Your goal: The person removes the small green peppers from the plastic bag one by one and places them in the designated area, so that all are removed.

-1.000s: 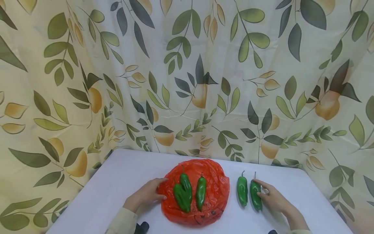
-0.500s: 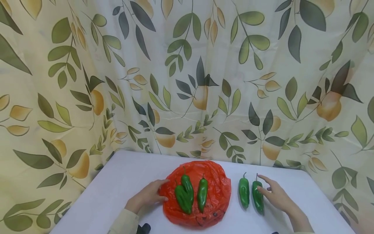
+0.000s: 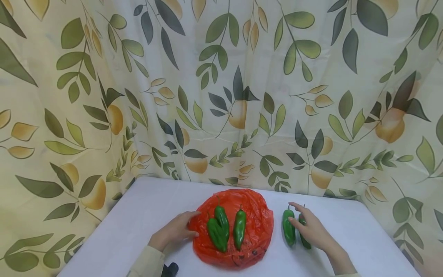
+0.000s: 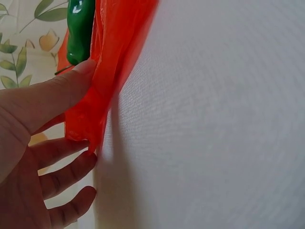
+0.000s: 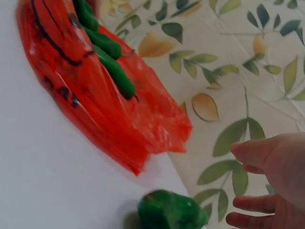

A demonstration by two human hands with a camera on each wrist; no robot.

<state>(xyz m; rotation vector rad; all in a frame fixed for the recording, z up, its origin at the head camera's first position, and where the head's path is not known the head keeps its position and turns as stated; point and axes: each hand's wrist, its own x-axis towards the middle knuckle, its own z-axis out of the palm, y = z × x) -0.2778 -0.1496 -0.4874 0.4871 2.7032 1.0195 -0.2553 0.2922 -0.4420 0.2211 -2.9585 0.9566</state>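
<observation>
The red plastic bag (image 3: 257, 215) lies spread in a rough circle on the white table. Its left edge is gripped by my left hand (image 3: 174, 230), the thumb (image 4: 71, 83) over the plastic and the other fingers below. Three green peppers rest on the bag: one by itself (image 3: 239, 229) and two side by side, the nearer one (image 3: 217, 235) overlapping its neighbour (image 3: 222, 217). To the bag's right lie a green pepper (image 3: 288, 231) and another (image 3: 305, 241), partly hidden behind my right hand (image 3: 313, 227). That hand hovers with fingers apart, thumb and forefinger either side of the nearer-left pepper's upper part, holding nothing.
A leaf-and-fruit patterned curtain (image 3: 221, 115) hangs behind and to both sides of the white tabletop (image 3: 155, 192). A dark object (image 3: 169, 269) shows by my left sleeve (image 3: 147, 261).
My right hand has let go of the rightmost pepper and shifted left over the pepper beside it. My left hand stays at the bag's edge.
</observation>
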